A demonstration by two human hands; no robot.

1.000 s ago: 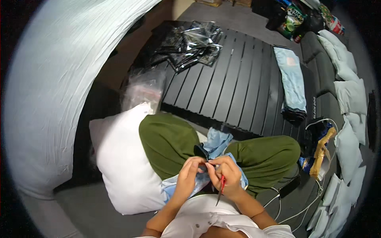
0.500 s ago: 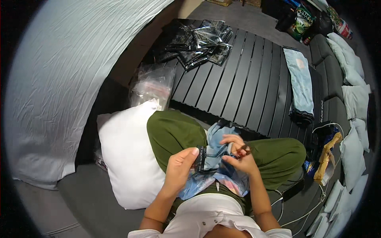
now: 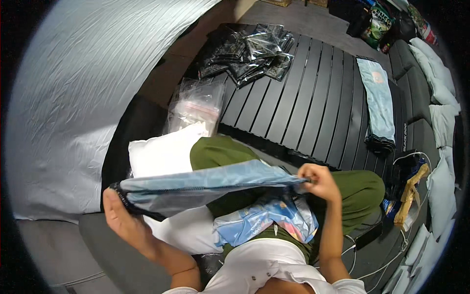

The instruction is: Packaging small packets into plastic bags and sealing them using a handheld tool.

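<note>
A light blue fabric sleeve [image 3: 210, 182] with black bands at its ends is stretched crosswise above my lap. My left hand [image 3: 126, 221] grips its wide black-banded end, thumb and fingers closed on the edge. At the other end, my right hand [image 3: 319, 181] pinches the gathered narrow part in a closed grip. Beneath it, more printed blue fabric [image 3: 267, 221] with pink patches lies across my lap. Similar light blue sleeves [image 3: 378, 100] with dark ends lie flat in a stack on the right side of the slatted black table [image 3: 303, 93].
Black items in shiny clear packets [image 3: 254, 51] are heaped at the table's far left. Clear plastic bags [image 3: 198, 108] lie beside the table's near left corner. A white pillow [image 3: 161, 154] rests by my left knee. White cables [image 3: 391, 259] and a yellow-brown wrapper [image 3: 409, 198] are on the right.
My left hand has moved out to the left with the banded end, pulling the bunched sleeve out long. The right hand has shifted slightly right and up, holding the other end.
</note>
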